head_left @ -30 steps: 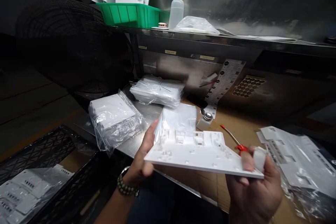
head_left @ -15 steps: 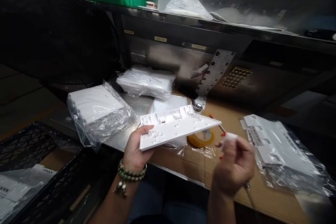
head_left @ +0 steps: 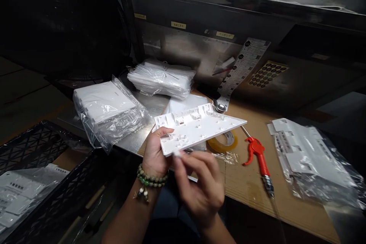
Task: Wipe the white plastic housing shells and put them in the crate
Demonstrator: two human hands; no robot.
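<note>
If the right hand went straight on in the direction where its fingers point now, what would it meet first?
Most likely the near edge of the white panel, beside the left hand. The right hand looks very close, perhaps already touching; depth is unclear.

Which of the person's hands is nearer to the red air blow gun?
Right. The right hand is left of the red air blow gun, apart from it; the left hand is farther left, gripping the white plastic panel.
</note>
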